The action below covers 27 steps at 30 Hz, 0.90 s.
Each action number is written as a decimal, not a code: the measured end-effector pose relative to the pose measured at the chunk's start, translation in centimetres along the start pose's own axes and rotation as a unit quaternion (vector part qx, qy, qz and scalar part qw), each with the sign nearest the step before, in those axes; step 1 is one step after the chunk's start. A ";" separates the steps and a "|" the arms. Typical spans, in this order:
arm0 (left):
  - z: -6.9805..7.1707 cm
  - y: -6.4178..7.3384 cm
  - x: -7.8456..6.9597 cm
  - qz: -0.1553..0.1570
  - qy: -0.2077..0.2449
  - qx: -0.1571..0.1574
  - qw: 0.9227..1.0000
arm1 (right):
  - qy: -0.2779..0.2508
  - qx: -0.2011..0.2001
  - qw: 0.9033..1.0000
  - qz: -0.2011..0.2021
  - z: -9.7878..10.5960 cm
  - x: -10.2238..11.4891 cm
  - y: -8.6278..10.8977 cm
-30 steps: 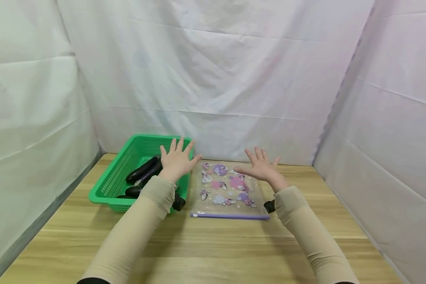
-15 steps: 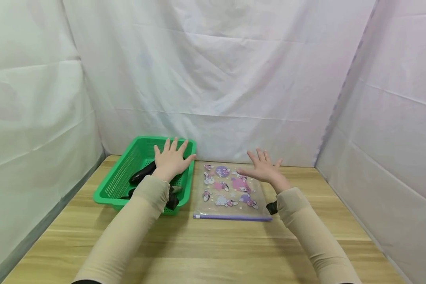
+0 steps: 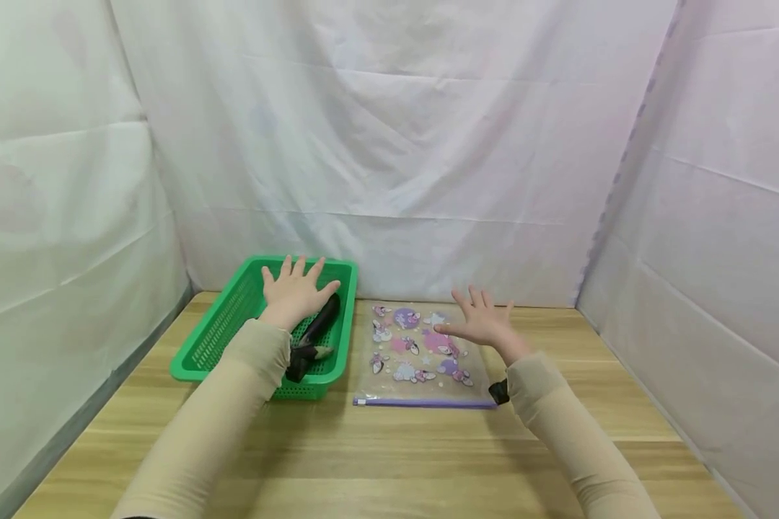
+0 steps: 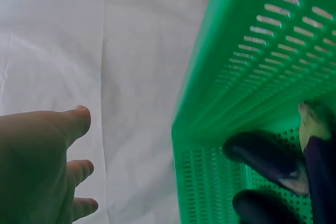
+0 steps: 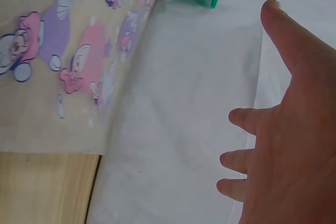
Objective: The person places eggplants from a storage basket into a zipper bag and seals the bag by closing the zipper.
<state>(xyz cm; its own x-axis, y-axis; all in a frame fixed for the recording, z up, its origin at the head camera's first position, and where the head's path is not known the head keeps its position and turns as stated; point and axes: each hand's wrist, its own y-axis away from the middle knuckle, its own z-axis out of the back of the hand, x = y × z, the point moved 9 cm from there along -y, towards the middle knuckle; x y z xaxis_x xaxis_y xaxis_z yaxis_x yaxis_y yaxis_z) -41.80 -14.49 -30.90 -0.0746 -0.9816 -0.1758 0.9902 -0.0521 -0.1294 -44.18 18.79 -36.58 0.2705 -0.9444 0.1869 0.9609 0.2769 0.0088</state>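
My left hand (image 3: 292,297) hovers over the green plastic basket (image 3: 195,346) with its fingers spread, touching nothing. Inside the basket lie several dark purple eggplants; one eggplant (image 3: 321,321) shows to the right of my hand, while my hand and sleeve hide others. The left wrist view shows an eggplant (image 4: 265,158) on the basket's bottom near its corner. My right hand (image 3: 485,323) is held above the right side of a clear zip bag (image 3: 422,353) printed with pink and purple cartoon figures. Its fingers are spread and hold nothing. The bag lies flat, its purple slider strip facing me.
The wooden table (image 3: 389,454) carries the basket on the left and the bag in the middle. White cloth (image 3: 389,144) hangs behind the table and along both sides. Black camera mounts sit at both wrists.
My left hand has moved left across the basket, uncovering an eggplant on its right side. My right hand stays over the bag with little movement. The view has shifted slightly.
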 end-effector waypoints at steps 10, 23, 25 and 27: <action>0.1 0.0 1.2 -0.006 -0.014 -0.003 1.000 | -0.013 0.020 1.000 -0.004 -3.9 -1.4 1.9; 0.4 -0.4 2.8 -0.006 -0.043 0.012 0.999 | -0.045 0.058 0.997 -0.011 -7.0 -2.4 4.1; 0.4 -0.6 3.1 -0.007 -0.044 0.015 0.999 | -0.051 0.066 0.996 -0.011 -7.7 -2.7 4.4; 0.3 -0.8 3.3 -0.007 -0.043 0.017 0.999 | -0.060 0.069 0.996 -0.012 -8.3 -3.0 4.8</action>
<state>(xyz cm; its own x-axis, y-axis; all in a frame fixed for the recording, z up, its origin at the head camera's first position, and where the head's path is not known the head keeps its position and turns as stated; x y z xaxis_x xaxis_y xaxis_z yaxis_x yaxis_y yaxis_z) -42.83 -17.70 -31.09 -0.0804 -0.9928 -0.0890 0.9926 -0.0717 -0.0977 -39.92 21.43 -45.21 0.2310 -0.9250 0.3017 0.9472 0.2846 0.1474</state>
